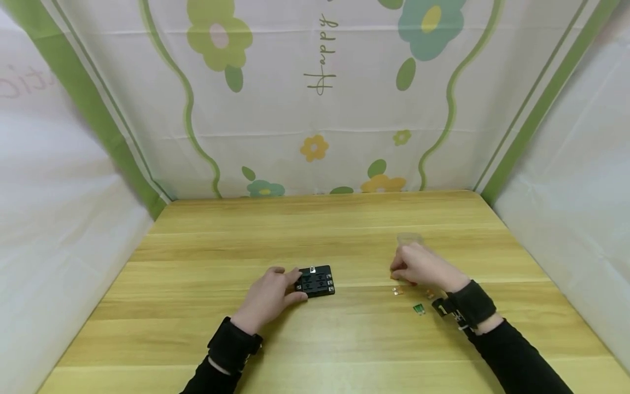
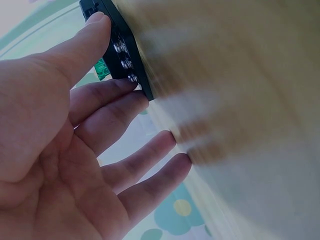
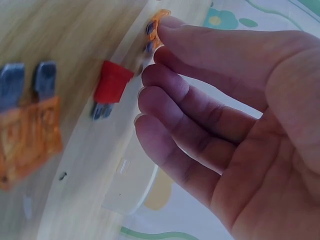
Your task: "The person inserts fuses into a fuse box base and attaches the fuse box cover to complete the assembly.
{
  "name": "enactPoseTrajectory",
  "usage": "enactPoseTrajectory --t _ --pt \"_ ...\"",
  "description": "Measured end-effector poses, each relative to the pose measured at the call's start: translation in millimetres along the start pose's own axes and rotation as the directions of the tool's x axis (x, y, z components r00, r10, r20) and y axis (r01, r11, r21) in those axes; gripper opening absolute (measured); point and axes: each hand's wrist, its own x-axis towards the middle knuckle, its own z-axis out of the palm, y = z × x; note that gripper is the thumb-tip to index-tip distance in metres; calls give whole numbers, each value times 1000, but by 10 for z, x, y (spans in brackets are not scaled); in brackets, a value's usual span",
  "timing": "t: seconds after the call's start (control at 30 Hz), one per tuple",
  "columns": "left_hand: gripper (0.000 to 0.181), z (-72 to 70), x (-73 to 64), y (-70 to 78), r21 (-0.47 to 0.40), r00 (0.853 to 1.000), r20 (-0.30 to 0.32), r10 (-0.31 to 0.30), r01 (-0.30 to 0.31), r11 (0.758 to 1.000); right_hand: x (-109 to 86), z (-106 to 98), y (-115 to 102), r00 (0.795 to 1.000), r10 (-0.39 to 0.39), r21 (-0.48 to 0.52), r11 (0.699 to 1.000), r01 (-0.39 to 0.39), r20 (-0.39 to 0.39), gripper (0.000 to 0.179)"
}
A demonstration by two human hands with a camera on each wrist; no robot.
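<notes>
A: What's closest to the person?

B: Two dark sleeves with black wrist bands, then the hands on the wooden table [image 1: 197,339]. The left hand [image 1: 269,298] sits at the near-left corner of a small black fuse block [image 1: 316,281]. In the left wrist view the thumb [image 2: 82,47] lies along one side of the block [image 2: 119,47] and the fingertips meet its edge, so the hand holds the block lightly between thumb and fingers, with the outer fingers spread loose.

A: And the right hand?

B: The right hand [image 1: 422,266] is well to the right of the block, knuckles up, fingers bent down toward the table. The right wrist view shows an orange fuse [image 3: 156,27] at the tip of the forefinger [image 3: 200,42]. It looks pinched there, though the thumb is hidden, so the hold is not fully shown.

A: Anything loose around it?

B: Just on the near side of that hand lie a green fuse [image 1: 418,309] and a small pale orange one [image 1: 397,291]. The wrist view also shows a red fuse [image 3: 111,85] just beside the fingers and a larger orange fuse [image 3: 27,132] further off, both flat on the wood.

A: Farther back?

B: A clear lid [image 1: 409,239] sits just beyond the right hand, then bare table, then a flowered cloth backdrop [image 1: 315,87]
</notes>
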Motion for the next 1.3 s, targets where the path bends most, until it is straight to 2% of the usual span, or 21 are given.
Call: enactPoseTrajectory --t 0.43,0.73,0.93,1.3 --pt "58 -25 -4 25 15 1000 9 3 -3 1000 -23 19 5 1000 15 -4 1000 -15 -16 22" --pt "58 -16 -11 8 9 1000 10 -9 9 1000 -7 27 -23 999 13 16 1000 -13 -32 12" --pt "57 -14 -13 2 -1 1000 5 -3 3 1000 -8 31 -41 999 52 72 996 -51 -14 14" --pt "57 -2 -15 4 3 1000 1 2 -2 1000 17 53 -32 1000 -13 26 1000 13 -26 20"
